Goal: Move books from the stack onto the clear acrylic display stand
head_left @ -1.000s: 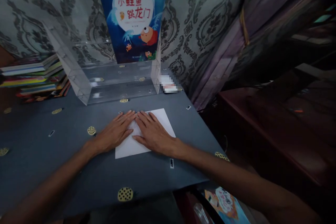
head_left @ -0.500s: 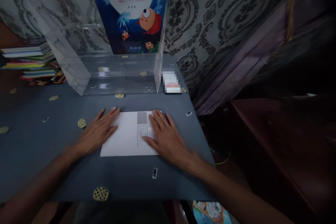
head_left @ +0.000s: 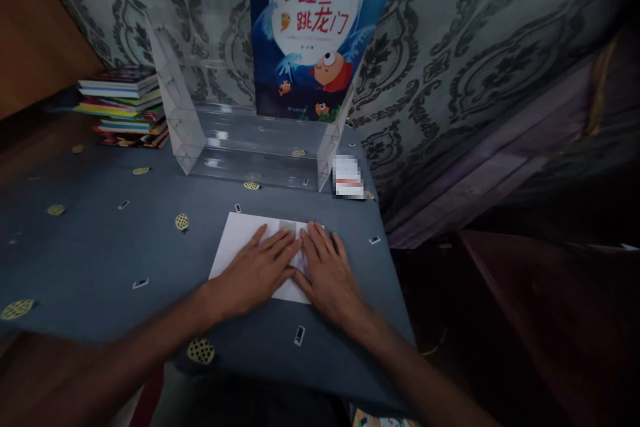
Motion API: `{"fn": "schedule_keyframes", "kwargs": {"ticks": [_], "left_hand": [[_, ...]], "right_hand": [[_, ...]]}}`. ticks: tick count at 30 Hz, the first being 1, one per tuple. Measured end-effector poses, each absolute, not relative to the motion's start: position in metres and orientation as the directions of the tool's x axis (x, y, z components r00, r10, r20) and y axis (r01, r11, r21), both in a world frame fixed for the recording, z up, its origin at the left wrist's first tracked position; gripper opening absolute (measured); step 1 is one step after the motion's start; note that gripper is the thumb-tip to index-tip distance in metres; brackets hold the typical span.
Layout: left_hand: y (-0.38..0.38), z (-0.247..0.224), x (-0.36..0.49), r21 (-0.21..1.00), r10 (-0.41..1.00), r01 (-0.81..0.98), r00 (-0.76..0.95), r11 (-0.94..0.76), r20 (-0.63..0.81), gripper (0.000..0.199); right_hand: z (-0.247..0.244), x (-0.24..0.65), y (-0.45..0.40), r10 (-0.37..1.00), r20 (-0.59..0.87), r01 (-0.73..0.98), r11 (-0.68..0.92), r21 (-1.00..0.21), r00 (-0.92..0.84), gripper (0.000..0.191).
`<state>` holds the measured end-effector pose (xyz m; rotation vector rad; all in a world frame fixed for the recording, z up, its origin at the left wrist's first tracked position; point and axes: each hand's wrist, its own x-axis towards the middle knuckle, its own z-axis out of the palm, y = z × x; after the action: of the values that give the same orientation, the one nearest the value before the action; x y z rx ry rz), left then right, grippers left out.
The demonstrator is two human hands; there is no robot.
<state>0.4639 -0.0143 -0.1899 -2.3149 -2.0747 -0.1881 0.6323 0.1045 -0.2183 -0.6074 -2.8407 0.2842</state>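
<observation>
Left hand [head_left: 260,273] is now laid across the middle of the white paper [head_left: 243,233], close beside the right hand [head_left: 327,273], shifted in from the paper's left edge. Both grips are spread wide and flat; nothing is clasped. Paper is supported on the surface [head_left: 100,240], left part uncovered, so pressing seems to be concentrated right of centre. Beyond it, the clear stand [head_left: 187,160] is left untouched, picture book [head_left: 310,87] propped at its back.

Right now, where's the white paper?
In the head view, the white paper lies below and left of centre, under the left hand and right hand, in front of the clear stand.
</observation>
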Motion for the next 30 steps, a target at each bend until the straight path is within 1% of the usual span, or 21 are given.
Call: {"fn": "schedule_keyframes", "kwargs": {"ticks": [3, 8, 11, 13, 14, 17, 20, 23, 25, 27, 30], "left_hand": [[-0.016, -0.192, 0.458, 0.067, 0.991, 0.991, 0.108, -0.114, 0.083, 0.055], [-0.038, -0.193, 0.39, 0.083, 0.997, 0.996, 0.02, -0.025, 0.068, 0.054], [-0.046, -0.196, 0.362, 0.12, 0.994, 0.991, 0.054, -0.066, 0.099, 0.054], [-0.049, -0.199, 0.356, 0.152, 0.986, 0.982, 0.093, -0.114, 0.139, 0.054], [-0.049, -0.2, 0.354, 0.166, 0.981, 0.977, 0.104, -0.132, 0.164, 0.053], [-0.048, -0.205, 0.351, 0.206, 0.97, 0.966, 0.111, -0.156, 0.214, 0.053], [-0.046, -0.207, 0.347, 0.236, 0.969, 0.961, 0.087, -0.143, 0.232, 0.055], [-0.045, -0.207, 0.345, 0.243, 0.969, 0.962, 0.064, -0.123, 0.237, 0.054], [-0.044, -0.206, 0.345, 0.234, 0.975, 0.965, 0.066, -0.117, 0.214, 0.053], [-0.044, -0.206, 0.346, 0.223, 0.977, 0.968, 0.069, -0.114, 0.2, 0.053], [-0.044, -0.206, 0.347, 0.21, 0.971, 0.971, 0.066, -0.115, 0.228, 0.053]], "right_hand": [[-0.215, 0.631, 0.106, 0.432, 0.171, 0.397, 0.895, -0.205, -0.886, 0.066], [-0.201, 0.629, 0.104, 0.461, 0.132, 0.435, 0.881, -0.189, -0.877, 0.068], [-0.189, 0.613, 0.089, 0.559, 0.072, 0.542, 0.823, -0.171, -0.826, 0.065], [-0.181, 0.59, 0.071, 0.594, 0.034, 0.581, 0.796, -0.17, -0.803, 0.061], [-0.177, 0.574, 0.061, 0.58, 0.017, 0.568, 0.803, -0.183, -0.815, 0.059], [-0.174, 0.525, 0.038, 0.451, 0.01, 0.434, 0.864, -0.254, -0.892, 0.055], [-0.18, 0.496, 0.034, 0.476, 0.043, 0.447, 0.851, -0.276, -0.879, 0.053], [-0.19, 0.499, 0.048, 0.478, 0.068, 0.443, 0.851, -0.283, -0.876, 0.055], [-0.195, 0.514, 0.061, 0.492, 0.079, 0.456, 0.846, -0.276, -0.867, 0.057], [-0.198, 0.533, 0.074, 0.542, 0.075, 0.507, 0.82, -0.266, -0.837, 0.061], [-0.198, 0.56, 0.089, 0.643, 0.061, 0.611, 0.75, -0.254, -0.764, 0.063]]}}
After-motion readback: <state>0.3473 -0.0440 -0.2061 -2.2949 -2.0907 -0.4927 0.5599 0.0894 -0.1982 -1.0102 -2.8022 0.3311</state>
